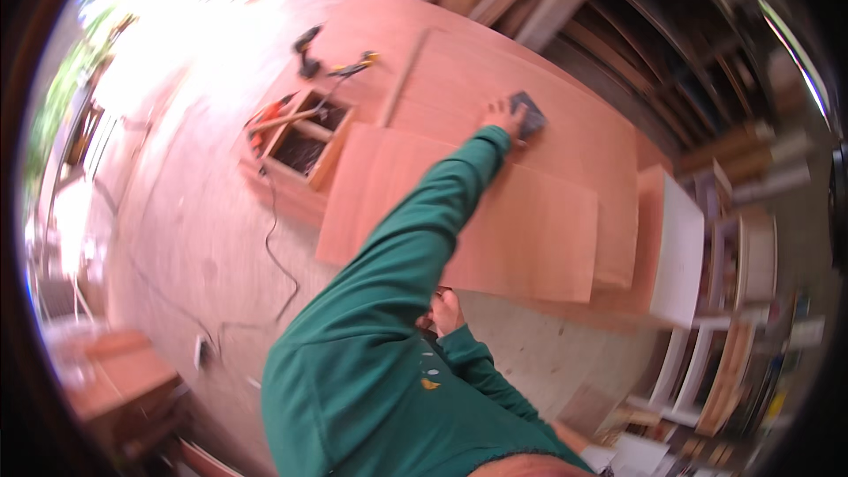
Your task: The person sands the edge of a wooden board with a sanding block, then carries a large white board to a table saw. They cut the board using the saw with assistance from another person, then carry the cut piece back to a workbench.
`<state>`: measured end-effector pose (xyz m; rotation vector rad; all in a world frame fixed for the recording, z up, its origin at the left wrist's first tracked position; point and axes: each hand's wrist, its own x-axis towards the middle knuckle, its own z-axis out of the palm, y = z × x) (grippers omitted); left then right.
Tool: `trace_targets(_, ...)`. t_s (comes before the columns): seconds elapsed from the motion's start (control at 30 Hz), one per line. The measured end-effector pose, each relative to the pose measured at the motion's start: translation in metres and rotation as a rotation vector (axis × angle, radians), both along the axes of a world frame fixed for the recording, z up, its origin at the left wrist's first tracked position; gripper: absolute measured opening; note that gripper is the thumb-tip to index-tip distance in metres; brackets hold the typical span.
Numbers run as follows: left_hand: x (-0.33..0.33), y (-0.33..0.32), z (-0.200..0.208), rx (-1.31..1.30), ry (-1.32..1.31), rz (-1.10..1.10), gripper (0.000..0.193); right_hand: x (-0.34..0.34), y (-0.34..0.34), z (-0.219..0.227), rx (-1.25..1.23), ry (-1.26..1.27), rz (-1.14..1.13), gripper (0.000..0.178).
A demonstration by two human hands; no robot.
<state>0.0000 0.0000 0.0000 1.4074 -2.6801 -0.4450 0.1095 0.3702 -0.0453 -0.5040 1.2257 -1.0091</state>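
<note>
My left arm, in a green sleeve, stretches far across a stack of reddish wood panels. On the upper panel (565, 159), my left hand (502, 117) grips a dark grey pad (530, 117), partly covered by the fingers. Whether the pad is sandpaper or a block cannot be made out. Close to my body, my right hand (448, 313) is closed by the near edge of a smaller loose panel (530, 230). Its fingers are curled, and what they hold, if anything, is mostly hidden behind my left arm.
Left of the panels stands a wooden box (340, 146) with compartments of small dark pieces and a hammer-like handle across it. A cordless drill (307, 51) and a yellow-black tool (355, 64) lie beyond. A cord (274, 238) trails over the floor. Boards (609, 44) lean at the back right.
</note>
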Motion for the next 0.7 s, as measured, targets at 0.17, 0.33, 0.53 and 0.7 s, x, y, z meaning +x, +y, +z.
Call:
trace_targets(0.17, 0.032, 0.011, 0.03, -0.081, 0.323, 0.198, 0.092, -0.029, 0.011, 0.041, 0.149, 0.041, 0.414, 0.029)
trace_targets(0.33, 0.227, 0.035, 0.066, 0.318, 0.898, 0.068, 0.053, -0.074, -0.011, 0.092, -0.052, 0.327, 0.545, 0.021)
trace_targets(0.53, 0.475, 0.226, 0.058, 0.713, 1.821, 0.179, 0.076, -0.062, -0.103, 0.118, -0.419, 0.878, 0.252, 0.022)
trace_targets(0.7, 0.495, 0.252, -0.013, 0.68, 1.64, 0.739, 0.066, 0.023, -0.233, 0.077, -0.785, 1.332, 0.233, 0.032)
